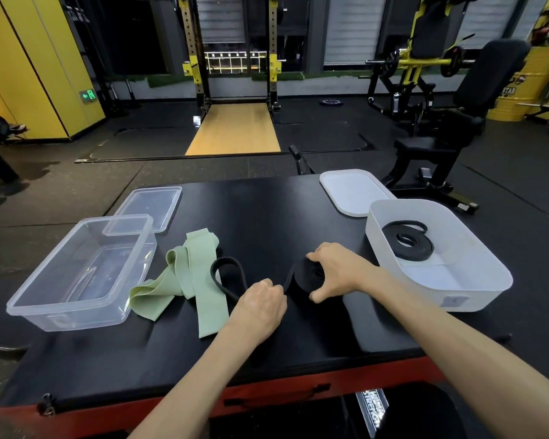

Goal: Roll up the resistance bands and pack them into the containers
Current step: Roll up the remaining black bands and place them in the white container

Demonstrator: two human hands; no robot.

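hands: your left hand [262, 301] pinches the loose tail of the black band [303, 275], your right hand [335, 270] grips its half-wound roll. left to right: clear container [76, 307] holds no band, green band [189, 277] lies unrolled, coiled band [408, 245] sits in white container [441, 210]. roughly a third done. black padded desk [260, 210], gym floor, squat rack [192, 58] behind.

a squat rack [190, 42] behind a wooden platform [235, 129], black padded bench [488, 74] at right

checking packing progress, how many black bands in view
2: one coiled black rubber band in the white plastic tub; one half-rolled black band on the black table, in left hand and right hand.
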